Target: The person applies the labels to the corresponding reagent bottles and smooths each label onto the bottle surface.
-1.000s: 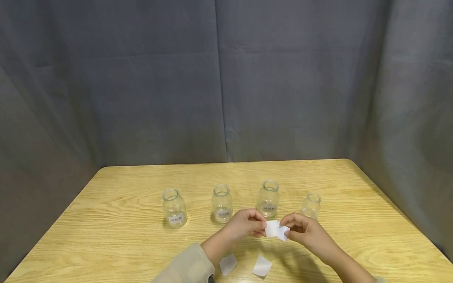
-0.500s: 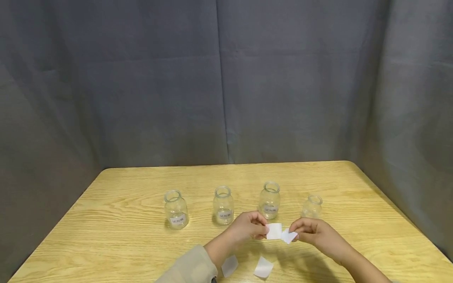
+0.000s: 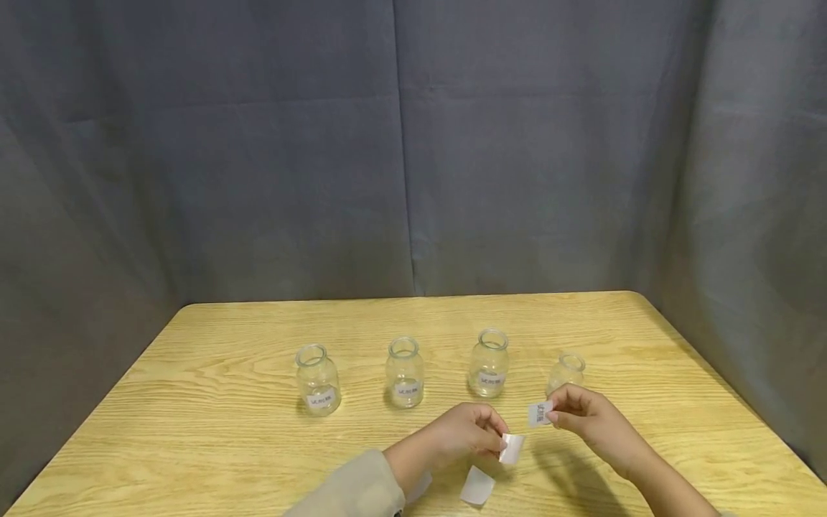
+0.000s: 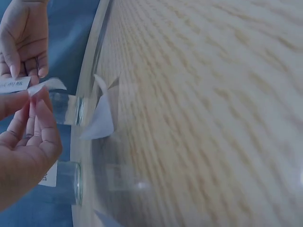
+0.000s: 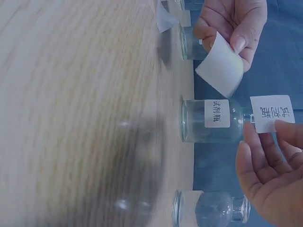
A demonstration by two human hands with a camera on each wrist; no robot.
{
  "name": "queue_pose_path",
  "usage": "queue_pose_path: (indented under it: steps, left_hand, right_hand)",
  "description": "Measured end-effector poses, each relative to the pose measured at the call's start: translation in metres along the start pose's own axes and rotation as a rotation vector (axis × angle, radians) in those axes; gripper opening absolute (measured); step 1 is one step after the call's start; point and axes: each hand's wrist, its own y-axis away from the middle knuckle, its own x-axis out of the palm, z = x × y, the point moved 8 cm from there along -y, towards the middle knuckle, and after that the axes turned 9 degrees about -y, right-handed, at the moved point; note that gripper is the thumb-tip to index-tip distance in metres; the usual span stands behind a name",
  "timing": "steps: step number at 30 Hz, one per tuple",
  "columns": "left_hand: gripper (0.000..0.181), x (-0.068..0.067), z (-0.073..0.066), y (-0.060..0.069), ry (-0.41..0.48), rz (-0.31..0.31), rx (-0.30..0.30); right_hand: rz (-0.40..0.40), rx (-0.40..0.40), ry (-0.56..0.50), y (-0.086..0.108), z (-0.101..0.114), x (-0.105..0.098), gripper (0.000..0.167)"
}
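My left hand (image 3: 455, 436) pinches a small blank white paper square (image 3: 512, 449), which curls between thumb and fingers in the left wrist view. Up and to its right, my right hand (image 3: 594, 424) holds a white label (image 3: 539, 413) by one edge, pinched between thumb and fingers. Handwritten dark characters show on that label (image 5: 272, 113) in the right wrist view. The two pieces are apart. Behind the right hand stands a clear glass jar (image 3: 567, 370), its lower part hidden; no label shows on it. A labelled jar (image 3: 489, 365) stands just left of it.
Two more labelled glass jars, the middle one (image 3: 405, 373) and the leftmost one (image 3: 318, 380), stand upright in the row. A white paper piece (image 3: 478, 486) lies near me on the wooden table (image 3: 194, 431); another (image 3: 421, 487) is partly behind the left forearm. Grey curtains (image 3: 291, 158) surround the table.
The label has come away from the blank paper. My right hand has moved right and up, turning the written side into view; my left hand has dropped lower with the paper.
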Motion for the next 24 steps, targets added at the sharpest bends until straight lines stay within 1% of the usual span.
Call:
queue_pose_path:
  steps: [3,5,8,11,16,18,22,24]
  left_hand:
    - [0.008,0.005,-0.002,0.0,-0.001,0.031,0.003]
    - [0.009,0.006,-0.004,-0.001,0.022,0.043,0.008]
    - [0.011,0.006,-0.007,-0.003,0.06,0.031,0.014]
    - [0.013,0.005,-0.01,-0.006,0.086,0.008,0.033]
    - [0.016,0.007,-0.015,-0.009,0.099,-0.013,0.068]
    - [0.015,0.008,-0.015,-0.011,0.095,-0.033,0.066]
    - [0.012,0.006,-0.012,-0.015,0.074,-0.119,0.034]
    - [0.011,0.006,-0.011,-0.017,0.082,-0.154,0.024]
  right_hand:
    - [0.009,-0.008,-0.015,0.0,0.001,0.001,0.024]
    - [0.014,-0.011,-0.022,0.0,0.0,0.001,0.024]
    - [0.016,-0.014,-0.031,0.0,-0.001,0.002,0.025]
    - [0.007,-0.011,-0.042,-0.001,-0.003,0.003,0.025]
    - [-0.03,0.011,-0.034,-0.002,-0.007,0.001,0.027]
    - [-0.043,0.02,-0.026,-0.001,-0.008,0.0,0.028]
    - [-0.052,0.023,-0.045,0.0,-0.008,-0.002,0.027]
    - [-0.05,0.02,-0.054,0.001,-0.009,-0.002,0.028]
